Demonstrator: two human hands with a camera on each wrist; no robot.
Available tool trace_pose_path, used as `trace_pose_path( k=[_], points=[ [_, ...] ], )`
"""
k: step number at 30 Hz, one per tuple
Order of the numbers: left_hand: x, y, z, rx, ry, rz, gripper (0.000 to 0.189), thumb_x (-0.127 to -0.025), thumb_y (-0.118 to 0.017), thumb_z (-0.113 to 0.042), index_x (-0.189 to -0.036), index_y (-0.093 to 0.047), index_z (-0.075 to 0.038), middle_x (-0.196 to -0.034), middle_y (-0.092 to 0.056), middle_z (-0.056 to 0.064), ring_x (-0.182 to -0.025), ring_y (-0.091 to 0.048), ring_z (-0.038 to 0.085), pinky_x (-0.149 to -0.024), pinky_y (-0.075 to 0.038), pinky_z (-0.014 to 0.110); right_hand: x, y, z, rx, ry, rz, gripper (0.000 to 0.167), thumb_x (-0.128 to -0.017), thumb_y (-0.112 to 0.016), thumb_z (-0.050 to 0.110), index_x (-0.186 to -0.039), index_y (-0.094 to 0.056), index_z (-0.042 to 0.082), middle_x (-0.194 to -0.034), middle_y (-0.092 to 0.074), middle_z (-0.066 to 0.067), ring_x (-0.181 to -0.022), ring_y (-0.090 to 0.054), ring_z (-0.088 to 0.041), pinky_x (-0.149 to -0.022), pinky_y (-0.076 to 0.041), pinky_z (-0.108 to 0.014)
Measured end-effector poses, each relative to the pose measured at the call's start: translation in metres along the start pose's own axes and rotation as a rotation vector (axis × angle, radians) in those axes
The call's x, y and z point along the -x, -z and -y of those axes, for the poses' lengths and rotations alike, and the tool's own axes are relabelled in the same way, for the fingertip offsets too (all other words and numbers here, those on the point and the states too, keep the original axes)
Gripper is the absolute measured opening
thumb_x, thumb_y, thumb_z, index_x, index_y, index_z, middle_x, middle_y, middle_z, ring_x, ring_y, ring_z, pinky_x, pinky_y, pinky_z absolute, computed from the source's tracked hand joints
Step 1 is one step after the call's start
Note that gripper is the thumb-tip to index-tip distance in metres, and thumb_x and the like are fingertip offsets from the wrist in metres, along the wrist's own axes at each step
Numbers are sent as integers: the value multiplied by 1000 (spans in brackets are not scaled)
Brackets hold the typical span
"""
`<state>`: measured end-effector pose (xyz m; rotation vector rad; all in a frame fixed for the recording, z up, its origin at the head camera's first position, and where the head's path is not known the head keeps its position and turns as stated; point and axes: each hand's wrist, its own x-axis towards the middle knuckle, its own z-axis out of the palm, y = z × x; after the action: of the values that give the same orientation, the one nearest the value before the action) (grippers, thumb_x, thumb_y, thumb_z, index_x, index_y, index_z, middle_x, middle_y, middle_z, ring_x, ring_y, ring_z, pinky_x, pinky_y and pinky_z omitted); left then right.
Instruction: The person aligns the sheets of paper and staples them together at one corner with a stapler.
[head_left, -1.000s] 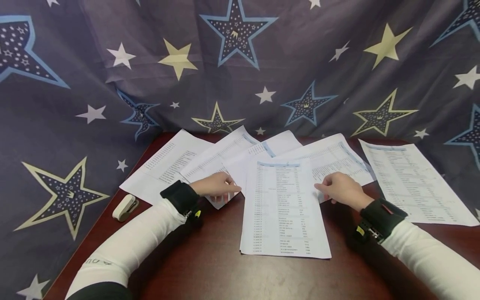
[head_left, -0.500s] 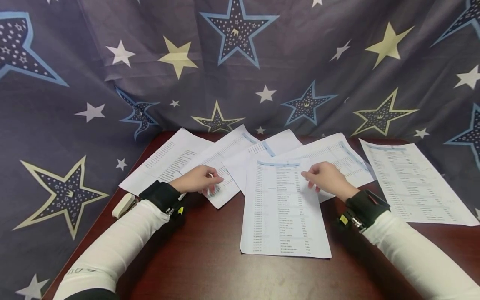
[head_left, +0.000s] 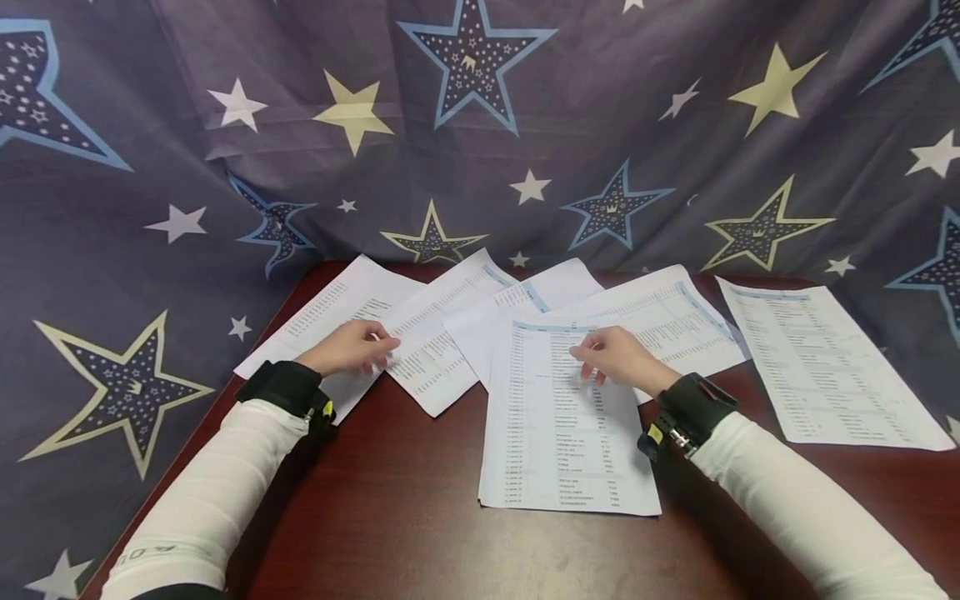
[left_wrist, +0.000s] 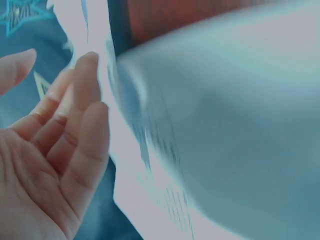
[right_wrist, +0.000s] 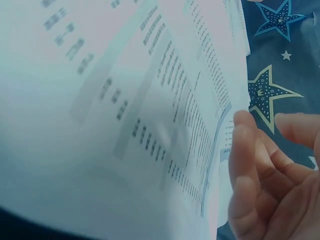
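My left hand [head_left: 348,346] hovers over the leftmost printed sheet [head_left: 315,308], close to the edge of a second printed sheet [head_left: 431,358]. In the left wrist view its fingers [left_wrist: 87,145] are loosely bent, thumb apart, with nothing between them. Over the upper right part of the front printed sheet [head_left: 540,450] is my right hand [head_left: 618,358]. The right wrist view has the right fingers [right_wrist: 245,185] relaxed, the thumb separate, and no paper between them. Whether either hand touches paper, I cannot tell.
Behind the front sheet, a middle sheet [head_left: 558,283] and a right-hand sheet [head_left: 652,308] overlap in a fan. Another sheet [head_left: 832,367] lies apart at the right. A dark star-patterned cloth [head_left: 465,167] hangs behind the reddish-brown table [head_left: 405,517].
My left hand has moved left, away from the front sheet, and its arm now covers the white stapler. My right hand has shifted left over the front sheet. The papers stay in place.
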<state>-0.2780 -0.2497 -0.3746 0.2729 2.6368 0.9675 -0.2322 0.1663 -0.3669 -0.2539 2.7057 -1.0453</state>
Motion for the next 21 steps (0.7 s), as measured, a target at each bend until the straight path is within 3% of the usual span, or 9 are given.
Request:
trace_pose_path(
  k=[3,9,15,17,21],
  points=[
    [3,11,7,-29,26,-8,34,-98,-58,-30,-105,-57,3,-79,-67,12,-58,-60,19,-52,-48,30,-2,-2,7,-10,12,25,27,-96,-60,23,-102,-65,-3,-75,-69,-8,-64,-65,-30,-53,-42,-29],
    [8,29,21,-141,5,-64,33,-97,-58,-30,-102,-56,2,-80,-67,13,-61,-63,24,-52,-47,31,-7,-11,16,-33,50,54,25,-96,-60,22,-104,-63,-1,-82,-69,-12,-65,-65,-31,-54,-42,-27],
    [10,43,30,-366,-24,-201,34,-94,-61,-33,-99,-61,0,-78,-65,10,-65,-59,22,-59,-44,35,-12,-24,26,-41,94,70,26,-97,-60,23,-108,-60,-1,-86,-67,-11,-68,-65,-28,-53,-44,-27],
    [10,47,32,-432,-11,-258,34,-93,-61,-35,-99,-63,-1,-83,-66,11,-70,-59,25,-62,-44,40,-13,-29,30,-53,106,73,27,-97,-60,22,-110,-59,-1,-86,-66,-12,-69,-65,-28,-54,-44,-26],
    [9,54,40,-463,21,-312,42,-93,-59,-34,-111,-59,5,-104,-64,24,-91,-60,39,-75,-46,53,-16,-36,39,-98,119,73,25,-97,-59,20,-110,-59,-2,-86,-66,-14,-71,-66,-29,-55,-44,-25]
  ],
)
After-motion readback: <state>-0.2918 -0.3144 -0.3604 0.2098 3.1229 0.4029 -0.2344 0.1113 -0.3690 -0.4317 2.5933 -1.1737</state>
